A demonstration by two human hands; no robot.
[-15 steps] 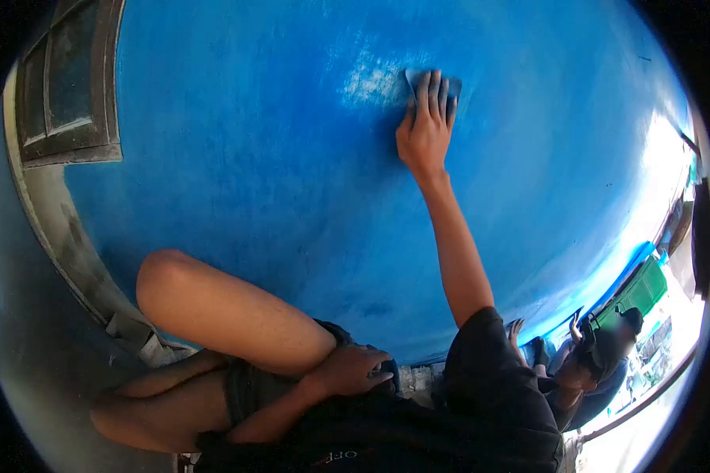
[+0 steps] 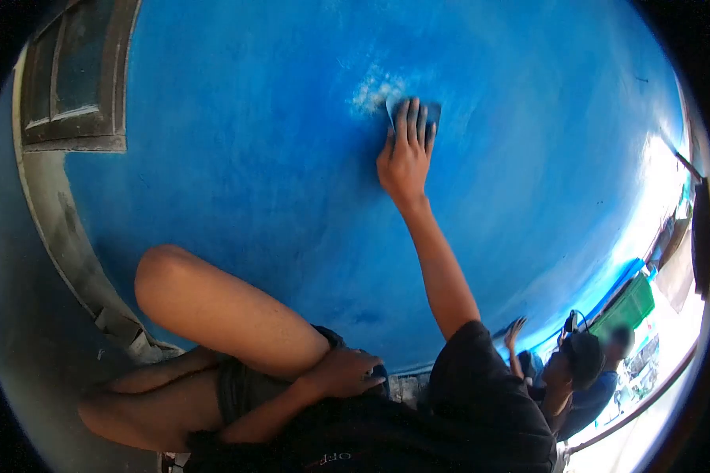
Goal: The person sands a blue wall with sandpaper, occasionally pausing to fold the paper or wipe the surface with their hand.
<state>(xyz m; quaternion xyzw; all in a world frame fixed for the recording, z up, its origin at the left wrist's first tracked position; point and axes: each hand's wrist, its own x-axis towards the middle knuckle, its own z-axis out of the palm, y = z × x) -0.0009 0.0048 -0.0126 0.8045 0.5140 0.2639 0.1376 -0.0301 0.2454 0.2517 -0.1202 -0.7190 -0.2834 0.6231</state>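
Observation:
My right hand [image 2: 405, 162] presses a dark grey sheet of sandpaper [image 2: 432, 112] flat against the blue wall [image 2: 252, 142]. Its fingers lie over the sheet, and one pale corner lifts by the index finger. Just up and left of the sheet, a worn whitish patch [image 2: 375, 88] shows in the paint. My left hand [image 2: 347, 373] rests in my lap beside my raised knee [image 2: 213, 296]. Its fingers curl around something dark that I cannot make out.
A framed window [image 2: 79, 75] sits at the upper left. At lower right are a co-worker in a dark cap [image 2: 584, 359], one hand [image 2: 516, 331] by the wall, and another person [image 2: 603, 394] behind. A green panel [image 2: 627, 307] stands beyond them.
My right hand and the sandpaper have slid down and slightly left across the wall. The view has shifted a little. My left hand stays in my lap.

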